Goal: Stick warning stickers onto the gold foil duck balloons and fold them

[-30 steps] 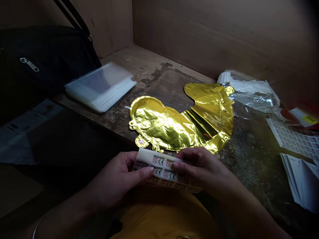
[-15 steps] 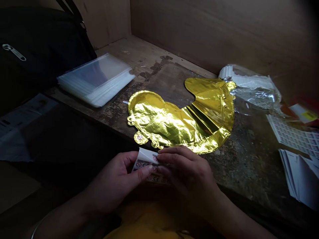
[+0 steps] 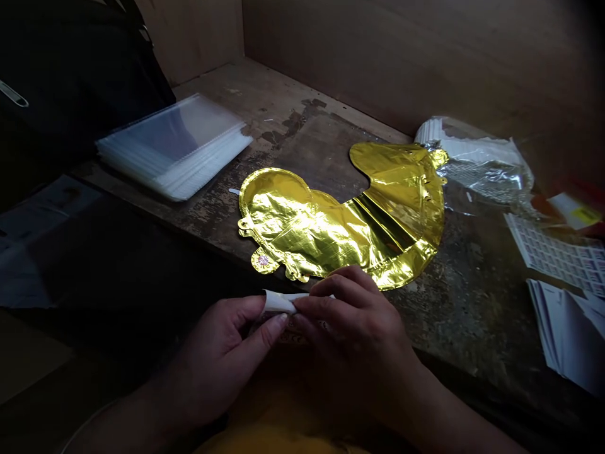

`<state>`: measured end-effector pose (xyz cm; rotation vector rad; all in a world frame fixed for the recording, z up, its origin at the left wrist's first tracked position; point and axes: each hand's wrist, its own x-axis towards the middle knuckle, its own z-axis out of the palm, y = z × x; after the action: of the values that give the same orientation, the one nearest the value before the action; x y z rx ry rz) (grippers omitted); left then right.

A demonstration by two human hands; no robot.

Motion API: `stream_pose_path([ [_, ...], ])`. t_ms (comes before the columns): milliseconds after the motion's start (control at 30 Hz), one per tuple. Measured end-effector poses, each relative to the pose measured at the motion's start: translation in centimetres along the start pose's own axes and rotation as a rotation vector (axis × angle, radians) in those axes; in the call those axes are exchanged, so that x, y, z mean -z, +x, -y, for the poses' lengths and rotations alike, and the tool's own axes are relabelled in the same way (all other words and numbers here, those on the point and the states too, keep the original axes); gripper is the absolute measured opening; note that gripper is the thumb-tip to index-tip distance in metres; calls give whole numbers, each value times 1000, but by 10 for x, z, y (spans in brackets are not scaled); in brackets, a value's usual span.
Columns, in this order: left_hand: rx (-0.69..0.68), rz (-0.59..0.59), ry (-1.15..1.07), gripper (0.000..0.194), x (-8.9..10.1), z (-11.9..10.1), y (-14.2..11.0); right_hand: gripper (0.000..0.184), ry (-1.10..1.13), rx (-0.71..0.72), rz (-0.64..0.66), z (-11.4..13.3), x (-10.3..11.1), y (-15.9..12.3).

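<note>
Both my hands hold a strip of white printed labels (image 3: 278, 302) just in front of the table edge, and it is folded or curled so that most of it is hidden. My left hand (image 3: 222, 359) pinches it from the left between thumb and fingers. My right hand (image 3: 354, 321) closes over its right end. Just beyond my right fingers lies a flat gold foil balloon (image 3: 321, 230), not touching my hands as far as I can tell. Its small round tab (image 3: 263, 260) points towards my left hand.
On the worn wooden table (image 3: 302, 145) lie a stack of transparent plastic bags (image 3: 174, 148) and a plastic packet (image 3: 477, 164). Label sheets (image 3: 558, 255) and a paper stack (image 3: 567, 334) are at right. A black zipped bag (image 3: 70, 75) is at far left. Wooden walls rise behind.
The label strip has folded up tighter, showing less of its print. My hands have drawn closer together around it. The whole scene has shifted slightly upward in view.
</note>
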<state>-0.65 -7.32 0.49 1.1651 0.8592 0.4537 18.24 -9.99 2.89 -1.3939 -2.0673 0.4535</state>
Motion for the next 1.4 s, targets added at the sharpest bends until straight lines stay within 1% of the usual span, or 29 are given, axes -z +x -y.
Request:
stream_pose_path([
  [67, -21, -1, 64, 28, 0, -1, 0, 10, -56, 24, 9, 0, 0, 0],
  [167, -84, -18, 219, 27, 2, -1, -1, 14, -143, 82, 20, 1, -1, -2],
  [233, -117, -28, 281, 27, 2, 0, -1, 15, -187, 120, 13, 1, -3, -3],
  [300, -110, -30, 270, 26, 1, 2, -2, 14, -198, 139, 4, 1, -5, -4],
  [367, -70, -27, 214, 27, 0, 3, -4, 14, -162, 122, -3, 0, -6, -4],
  [433, -23, -27, 151, 28, -2, 3, -4, 14, -66, 45, -8, -1, -6, -3],
  [500, 2, -18, 78, 27, -3, 2, -3, 13, 77, -93, 2, -2, -5, -3],
  [600, 23, 12, -45, 27, -4, 1, 0, 14, 265, -286, 57, -4, 0, -3],
  [667, 30, 20, -71, 27, -4, 1, 2, 11, 299, -319, 73, -5, 1, -3],
  [833, 47, -8, 43, 30, -2, 4, 2, 9, 228, -211, 67, -6, 0, -6],
  [933, 22, -24, 113, 28, -2, 5, 2, 8, 202, -153, 59, -6, 0, -7],
  [1067, 10, -17, 137, 28, -3, 6, 1, 9, 172, -130, 35, -4, -2, -7],
  [1133, 26, -29, 111, 26, -5, 7, 0, 10, 176, -149, 13, -3, -4, -6],
  [1200, 30, -89, 43, 21, -7, 9, 0, 9, 210, -216, -17, -3, -7, -6],
  [1233, 22, -129, 3, 26, -8, 10, 1, 8, 246, -273, -32, -3, -8, -5],
  [1300, -12, -191, -39, 50, -9, 12, 2, 9, 364, -428, -52, -4, -9, -3],
  [1333, -36, -200, -26, 60, -9, 12, 3, 10, 441, -515, -55, -5, -8, -2],
  [1367, -61, -191, 8, 61, -9, 12, 4, 12, 515, -592, -56, -6, -7, -1],
  [1400, -81, -171, 58, 55, -8, 11, 5, 14, 567, -648, -62, -7, -6, 0],
])
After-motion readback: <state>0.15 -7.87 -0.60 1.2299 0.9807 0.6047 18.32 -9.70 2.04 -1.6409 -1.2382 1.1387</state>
